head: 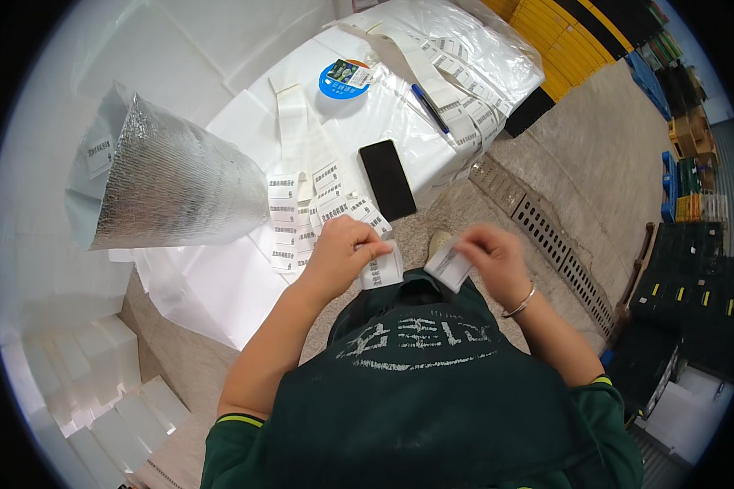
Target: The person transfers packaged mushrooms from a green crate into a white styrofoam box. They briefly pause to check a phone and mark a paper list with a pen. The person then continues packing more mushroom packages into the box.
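Observation:
My left hand (pixel 344 247) pinches a white printed label (pixel 384 269) between thumb and fingers, close to the table's front edge. A second printed label (pixel 448 266) hangs from the fingertips of my right hand (pixel 495 260), which is slightly blurred. The two labels are apart, both just above my dark green apron (pixel 428 391). Beyond my left hand, several strips of labels (pixel 283 223) lie over the white-covered table (pixel 238 131). A silver insulated foil bag (pixel 183 174) rests to the left, its wide mouth facing left and a label (pixel 100 156) stuck inside the opening.
A black smartphone (pixel 388 180), a blue pen (pixel 430 109) and a tub with a blue lid (pixel 344 79) sit on the table. More label strips (pixel 477 116) drape over its right edge. Yellow crates (pixel 553 46), dark crates (pixel 679 269) and white foam boxes (pixel 131 415) stand around; a drain grate (pixel 544 229) crosses the floor.

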{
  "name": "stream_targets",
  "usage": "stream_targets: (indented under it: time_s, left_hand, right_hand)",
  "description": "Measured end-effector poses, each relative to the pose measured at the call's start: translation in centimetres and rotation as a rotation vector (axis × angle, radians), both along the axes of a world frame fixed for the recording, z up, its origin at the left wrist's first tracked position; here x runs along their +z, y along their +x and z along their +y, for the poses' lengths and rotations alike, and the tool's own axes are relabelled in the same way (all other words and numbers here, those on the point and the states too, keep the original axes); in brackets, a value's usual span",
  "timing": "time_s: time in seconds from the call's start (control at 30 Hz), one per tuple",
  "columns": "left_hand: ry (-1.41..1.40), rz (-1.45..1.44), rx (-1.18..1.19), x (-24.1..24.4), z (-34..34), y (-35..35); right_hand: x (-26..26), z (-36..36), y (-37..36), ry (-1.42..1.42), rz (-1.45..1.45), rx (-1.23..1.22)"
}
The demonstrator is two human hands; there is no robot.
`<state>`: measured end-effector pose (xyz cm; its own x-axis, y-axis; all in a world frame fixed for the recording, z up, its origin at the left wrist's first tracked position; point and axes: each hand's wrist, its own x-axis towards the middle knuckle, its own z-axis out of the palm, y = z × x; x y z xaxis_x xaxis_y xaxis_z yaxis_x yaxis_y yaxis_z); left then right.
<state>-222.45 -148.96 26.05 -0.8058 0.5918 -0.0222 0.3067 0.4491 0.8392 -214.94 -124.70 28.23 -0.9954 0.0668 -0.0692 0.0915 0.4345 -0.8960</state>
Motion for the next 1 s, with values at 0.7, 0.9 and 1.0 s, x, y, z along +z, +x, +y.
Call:
stream_targets:
  time_s: [0.7,0.9,1.0]
  left_hand:
    - [-0.094,-0.399,0.867,-11.8,6.8,-4.8]
    - [-0.019,-0.514,0.895,-14.6,7.4,-6.0]
    - [0.274,-0.89,0.854,-13.2,7.2,-5.7]
  right_hand:
    - [-18.8,3.4,-14.9,-0.041,-0.233,-0.059]
    - [-18.9,-0.6,-14.4,-0.144,-0.381,0.021]
    - [-17.5,-0.8,-14.0,-0.306,-0.455,0.011]
